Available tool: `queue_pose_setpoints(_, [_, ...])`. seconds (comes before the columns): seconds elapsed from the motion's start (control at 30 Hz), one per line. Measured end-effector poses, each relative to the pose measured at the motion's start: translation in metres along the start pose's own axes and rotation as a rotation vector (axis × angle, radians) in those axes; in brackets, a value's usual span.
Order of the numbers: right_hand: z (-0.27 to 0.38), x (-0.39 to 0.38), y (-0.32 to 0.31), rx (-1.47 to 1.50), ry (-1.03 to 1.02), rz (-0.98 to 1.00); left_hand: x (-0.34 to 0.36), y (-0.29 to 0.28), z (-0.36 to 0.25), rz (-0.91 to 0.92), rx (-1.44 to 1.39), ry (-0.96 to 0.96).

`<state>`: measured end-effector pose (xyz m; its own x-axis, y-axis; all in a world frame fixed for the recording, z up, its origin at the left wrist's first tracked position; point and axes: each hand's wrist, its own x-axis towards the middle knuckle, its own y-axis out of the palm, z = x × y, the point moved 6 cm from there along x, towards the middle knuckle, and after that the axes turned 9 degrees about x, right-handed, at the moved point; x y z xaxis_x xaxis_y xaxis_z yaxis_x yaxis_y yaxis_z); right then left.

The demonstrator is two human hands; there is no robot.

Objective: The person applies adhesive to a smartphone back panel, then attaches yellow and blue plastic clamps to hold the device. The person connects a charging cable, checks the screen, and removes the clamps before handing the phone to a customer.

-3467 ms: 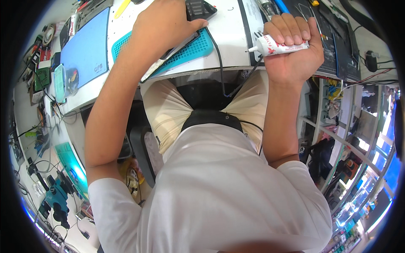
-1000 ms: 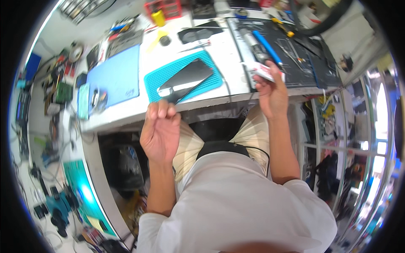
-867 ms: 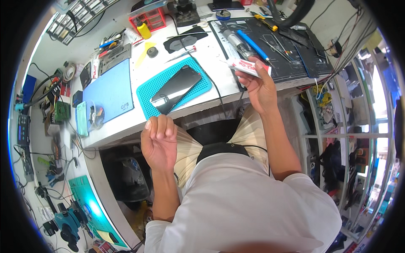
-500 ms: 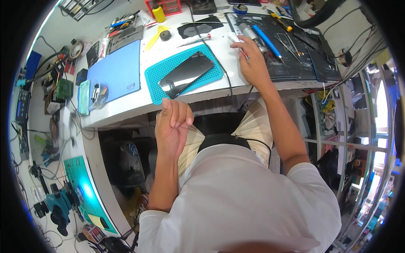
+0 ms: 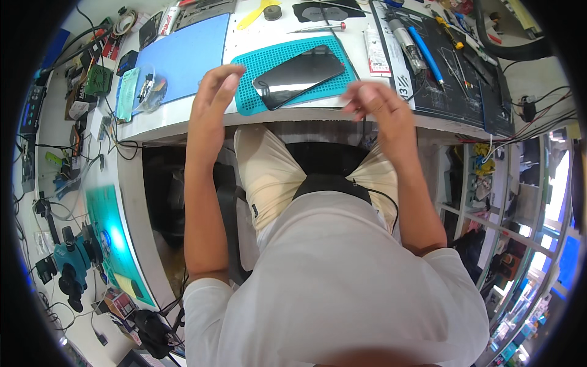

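A dark glossy phone (image 5: 299, 76) lies slantwise on a perforated turquoise mat (image 5: 247, 105) at the front of the white bench. My left hand (image 5: 210, 107) hovers by the mat's left edge, fingers loosely bent and apart, holding nothing. Over the bench's front edge, just right of the mat, is my right hand (image 5: 391, 116). Its fingers are half curled and a little blurred, with nothing visible in them. A white tube with red print (image 5: 377, 54) rests on the bench beyond the right hand. Behind the mat lies a thin screwdriver with a red end (image 5: 321, 27).
A blue mat (image 5: 183, 67) and a clear cup of small parts (image 5: 151, 92) occupy the left side. On the right, a black work mat (image 5: 440, 104) carries a blue stick-shaped tool (image 5: 426, 55), tweezers and a yellow-handled tool (image 5: 449, 32). A teal microscope (image 5: 72, 260) stands far left.
My right hand has left the white tube and drawn back toward the bench's front edge. My left hand has moved forward and left, its fingers unfolding. The view has shifted.
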<state>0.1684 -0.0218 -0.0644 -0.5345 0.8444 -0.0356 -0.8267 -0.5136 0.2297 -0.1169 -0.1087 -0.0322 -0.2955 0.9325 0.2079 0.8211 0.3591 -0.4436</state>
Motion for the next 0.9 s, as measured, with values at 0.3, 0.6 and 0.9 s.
queue_pose_setpoints(0.3, [-0.09,-0.001,0.083,0.714,0.404,-0.002,0.035,0.05,0.006,0.167,0.396,-0.107])
queue_pose_setpoints(0.6, [-0.081,-0.003,0.082,0.778,0.368,-0.138,0.01,0.049,-0.011,0.193,0.324,-0.236])
queue_pose_setpoints(0.9, [-0.081,-0.006,0.07,0.525,0.385,-0.188,-0.01,0.05,-0.013,0.236,0.117,-0.338])
